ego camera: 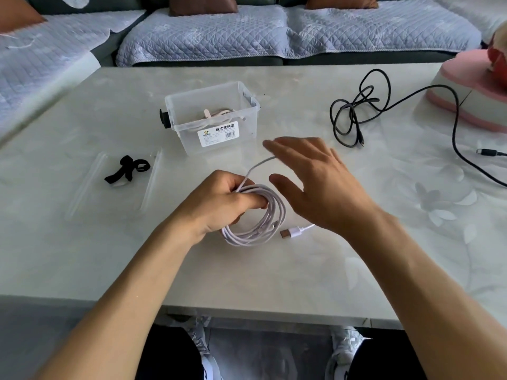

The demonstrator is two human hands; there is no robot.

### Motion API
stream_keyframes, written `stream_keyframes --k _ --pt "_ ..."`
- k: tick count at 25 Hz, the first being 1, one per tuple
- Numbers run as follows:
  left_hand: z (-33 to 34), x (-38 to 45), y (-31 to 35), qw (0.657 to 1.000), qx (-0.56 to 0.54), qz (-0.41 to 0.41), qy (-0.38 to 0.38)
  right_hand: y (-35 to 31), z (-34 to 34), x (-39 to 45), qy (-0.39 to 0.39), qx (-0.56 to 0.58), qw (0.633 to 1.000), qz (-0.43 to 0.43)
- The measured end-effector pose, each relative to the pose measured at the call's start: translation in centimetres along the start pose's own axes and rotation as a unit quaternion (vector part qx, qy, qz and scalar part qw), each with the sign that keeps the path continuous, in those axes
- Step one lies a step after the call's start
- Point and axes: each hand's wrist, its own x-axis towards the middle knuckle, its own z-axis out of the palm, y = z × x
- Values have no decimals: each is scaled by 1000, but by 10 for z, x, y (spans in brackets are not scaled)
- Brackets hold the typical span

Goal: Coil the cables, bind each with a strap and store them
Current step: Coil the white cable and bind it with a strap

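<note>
White round USB cable point(263, 215), half coiled, low over pale marble-look table point(274, 270). My left hand point(219, 204) clamps loops, fingers curled through bundle. My right hand point(315, 182) spread wide, holding nothing I can see, free strand running up under it. Cable looks light, limp, springy; I judge loops will slip unless pinched where they cross. Black fabric straps point(127, 170) left; clear plastic storage box point(212, 116) beyond; black cable point(354, 113) uncoiled.

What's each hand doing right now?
Left hand: closed, gripping the coiled white USB cable.
Right hand: open, fingers spread above the cable's loose end, holding nothing.
</note>
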Motion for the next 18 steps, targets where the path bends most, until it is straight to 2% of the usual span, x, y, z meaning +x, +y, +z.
stream_keyframes --k 3,8,10,18 --pt "1 -2 2 999 27 6 -19 -2 3 3 -2 -23 997 -79" --pt "2 -7 6 998 28 22 -49 -2 3 4 -44 -62 991 -109" --pt "3 -7 7 997 42 22 -69 -2 5 3 -31 -58 990 -126" --pt "11 -4 8 995 67 18 -76 6 3 7 91 -74 992 -47"
